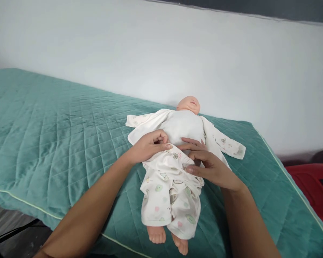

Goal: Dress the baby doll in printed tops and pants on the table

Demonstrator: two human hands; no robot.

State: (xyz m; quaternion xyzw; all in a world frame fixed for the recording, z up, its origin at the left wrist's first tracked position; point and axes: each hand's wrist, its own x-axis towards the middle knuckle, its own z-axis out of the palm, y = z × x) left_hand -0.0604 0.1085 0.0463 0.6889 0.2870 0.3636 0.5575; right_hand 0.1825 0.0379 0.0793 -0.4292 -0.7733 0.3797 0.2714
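Note:
A baby doll [188, 104] lies on its back, its head toward the wall and its bare feet toward me. It has on white printed pants [161, 186] and a white long-sleeved top [226, 141] spread open at the sides, with a plain pale torso between. My left hand [150, 145] pinches the waistband of the pants, thumb and fingers closed on the cloth. At the other side of the waist, my right hand [208, 163] has its fingers apart, with fingertips resting by the waistband and the doll's belly.
A green quilted cover [70, 139] with light piping lies under the doll. Behind it rises a white wall [110, 46]. A red plastic object [312, 186] stands beyond the right edge. Dark floor [5, 218] and a black metal leg show at lower left.

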